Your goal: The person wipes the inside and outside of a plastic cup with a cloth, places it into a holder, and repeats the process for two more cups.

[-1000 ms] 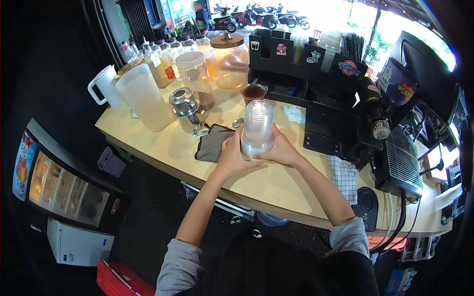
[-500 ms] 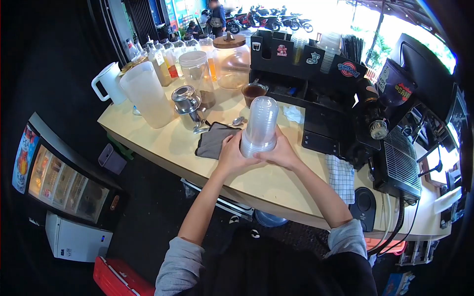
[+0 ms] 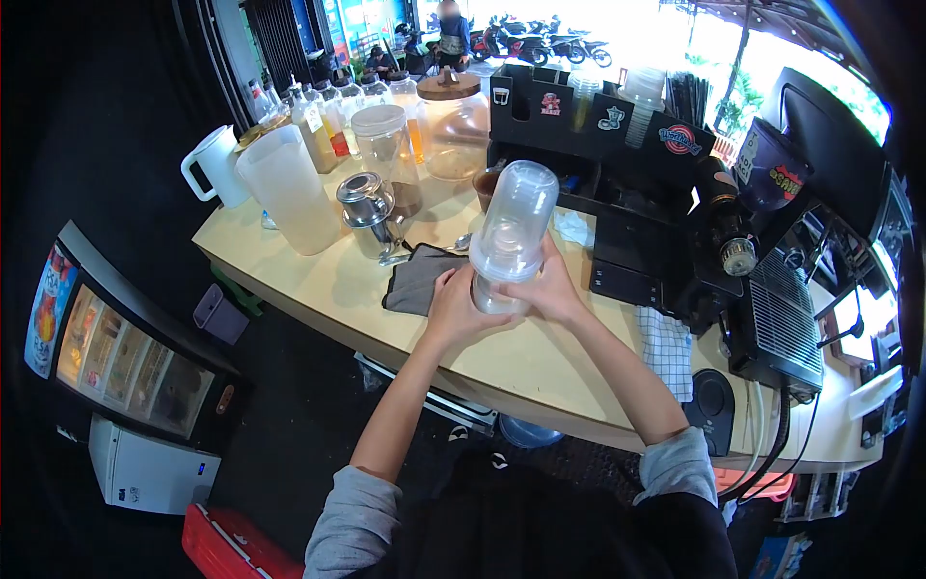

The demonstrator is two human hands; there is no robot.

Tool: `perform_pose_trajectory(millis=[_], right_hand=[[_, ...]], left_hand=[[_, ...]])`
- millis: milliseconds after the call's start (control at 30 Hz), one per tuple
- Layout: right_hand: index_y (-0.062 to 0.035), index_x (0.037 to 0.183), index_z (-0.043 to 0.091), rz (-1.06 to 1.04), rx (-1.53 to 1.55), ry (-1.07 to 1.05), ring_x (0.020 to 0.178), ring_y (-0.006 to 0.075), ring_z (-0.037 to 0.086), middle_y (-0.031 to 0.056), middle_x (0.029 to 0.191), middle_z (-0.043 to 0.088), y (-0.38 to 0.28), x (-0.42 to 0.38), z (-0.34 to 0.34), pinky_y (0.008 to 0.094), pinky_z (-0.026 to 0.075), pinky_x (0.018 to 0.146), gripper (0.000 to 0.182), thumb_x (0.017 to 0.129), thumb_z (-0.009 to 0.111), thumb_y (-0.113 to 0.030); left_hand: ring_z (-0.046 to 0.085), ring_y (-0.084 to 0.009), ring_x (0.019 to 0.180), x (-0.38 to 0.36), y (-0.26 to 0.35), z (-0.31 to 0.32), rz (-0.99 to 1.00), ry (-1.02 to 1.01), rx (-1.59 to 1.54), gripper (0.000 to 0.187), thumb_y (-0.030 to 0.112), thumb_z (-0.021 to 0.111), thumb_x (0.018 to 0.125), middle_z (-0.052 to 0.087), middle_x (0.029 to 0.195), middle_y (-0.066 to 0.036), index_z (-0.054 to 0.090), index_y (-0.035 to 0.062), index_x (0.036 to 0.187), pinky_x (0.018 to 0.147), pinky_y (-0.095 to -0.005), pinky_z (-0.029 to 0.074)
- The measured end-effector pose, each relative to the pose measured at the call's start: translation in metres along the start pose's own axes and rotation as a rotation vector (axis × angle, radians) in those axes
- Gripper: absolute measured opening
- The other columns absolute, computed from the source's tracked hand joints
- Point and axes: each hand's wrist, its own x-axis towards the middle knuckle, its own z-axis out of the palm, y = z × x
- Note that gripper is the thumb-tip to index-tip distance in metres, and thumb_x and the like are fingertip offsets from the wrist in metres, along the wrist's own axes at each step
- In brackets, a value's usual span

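Head view, fingers curled round probably stacked clear cups, grey cloth beside, brown drink half-hidden behind

Glossy plastic cups gleam between my left hand and right hand; matt cloth beside the left, shiny metal vessel beyond!

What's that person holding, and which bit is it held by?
Clear plastic cups, it looks like, with both hands around the lower part.
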Motion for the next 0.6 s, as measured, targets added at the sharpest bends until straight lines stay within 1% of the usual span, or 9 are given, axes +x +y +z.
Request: perform_pose_trajectory(millis=[67, 233, 300, 333, 400, 433, 500, 533, 600], right_hand=[[-0.0030, 0.122, 0.036, -0.074, 0.077, 0.079, 0.109, 0.0224, 0.051, 0.0115, 0.114, 0.053, 0.000, 0.006, -0.002, 0.0352, 0.041, 0.093, 0.081, 0.057, 0.082, -0.017], [-0.0002, 0.125, 0.032, -0.050, 0.080, 0.104, 0.111, 0.0225, 0.049, 0.0134, 0.118, 0.050, -0.017, 0.012, -0.029, 0.0353, 0.038, 0.097, 0.084, 0.059, 0.081, -0.015], [-0.0003, 0.124, 0.033, -0.044, 0.068, 0.113, 0.111, 0.0226, 0.049, 0.0138, 0.116, 0.051, -0.020, 0.004, -0.045, 0.0351, 0.038, 0.096, 0.081, 0.060, 0.081, -0.018], [0.0001, 0.124, 0.032, -0.035, 0.034, 0.096, 0.111, 0.0225, 0.049, 0.0145, 0.117, 0.050, -0.023, -0.001, -0.053, 0.0350, 0.037, 0.097, 0.082, 0.060, 0.081, -0.018], [0.0000, 0.125, 0.029, 0.011, -0.028, 0.080, 0.113, 0.0222, 0.047, 0.0155, 0.117, 0.048, -0.038, -0.018, -0.067, 0.0358, 0.034, 0.099, 0.082, 0.063, 0.079, -0.021], [0.0000, 0.125, 0.029, 0.006, -0.032, 0.095, 0.113, 0.0222, 0.047, 0.0155, 0.117, 0.048, -0.037, -0.024, -0.074, 0.0358, 0.034, 0.099, 0.082, 0.063, 0.079, -0.021], [-0.0015, 0.130, 0.023, 0.144, 0.031, -0.038, 0.109, 0.0222, 0.051, 0.0153, 0.118, 0.048, -0.030, -0.037, -0.089, 0.0362, 0.039, 0.095, 0.077, 0.076, 0.070, -0.031], [-0.0015, 0.130, 0.023, 0.148, 0.031, -0.026, 0.109, 0.0222, 0.051, 0.0153, 0.118, 0.048, -0.030, -0.045, -0.093, 0.0362, 0.039, 0.095, 0.077, 0.076, 0.070, -0.031], [-0.0016, 0.129, 0.029, 0.303, 0.351, -0.215, 0.100, 0.0222, 0.057, 0.0153, 0.114, 0.053, -0.032, -0.058, -0.100, 0.0358, 0.046, 0.086, 0.065, 0.087, 0.051, -0.046]], left_hand=[[0.053, -0.0252, 0.105, 0.000, -0.002, 0.003, -0.002, 0.021, 0.009, 0.091, 0.045, 0.079, 0.049, 0.058, 0.110, -0.012, 0.044, 0.0029, 0.121, 0.099, -0.0411, 0.029], [0.049, -0.0274, 0.112, 0.003, -0.003, 0.003, -0.054, 0.011, -0.018, 0.099, 0.047, 0.080, 0.048, 0.052, 0.119, -0.015, 0.038, 0.0016, 0.126, 0.100, -0.0417, 0.028], [0.044, -0.0305, 0.117, 0.002, -0.007, 0.003, 0.035, 0.094, -0.085, 0.095, 0.040, 0.078, 0.058, 0.045, 0.126, -0.018, 0.032, -0.0002, 0.130, 0.101, -0.0409, 0.029], [0.044, -0.0305, 0.117, 0.002, -0.012, 0.005, 0.050, 0.093, -0.089, 0.095, 0.040, 0.078, 0.058, 0.045, 0.126, -0.018, 0.032, -0.0002, 0.130, 0.101, -0.0409, 0.029], [0.041, -0.0320, 0.118, 0.002, -0.024, 0.009, 0.139, 0.390, -0.521, 0.081, 0.027, 0.071, 0.069, 0.039, 0.131, -0.019, 0.029, -0.0018, 0.132, 0.100, -0.0389, 0.030], [0.042, -0.0293, 0.118, 0.001, -0.015, -0.001, 0.178, 0.459, -0.420, 0.066, 0.015, 0.064, 0.076, 0.041, 0.129, -0.018, 0.030, -0.0019, 0.131, 0.098, -0.0354, 0.032], [0.041, -0.0294, 0.119, 0.005, 0.004, -0.012, 0.233, 0.503, -0.264, 0.066, 0.012, 0.064, 0.073, 0.042, 0.128, -0.017, 0.032, 0.0018, 0.130, 0.099, -0.0384, 0.031], [0.041, -0.0294, 0.119, 0.007, 0.018, -0.019, 0.239, 0.493, -0.270, 0.066, 0.012, 0.064, 0.073, 0.042, 0.128, -0.017, 0.032, 0.0018, 0.130, 0.099, -0.0384, 0.031], [0.043, -0.0297, 0.117, 0.014, 0.054, -0.028, 0.590, 0.304, -0.012, 0.070, 0.012, 0.068, 0.068, 0.045, 0.125, -0.015, 0.035, 0.0064, 0.129, 0.098, -0.0413, 0.032]])
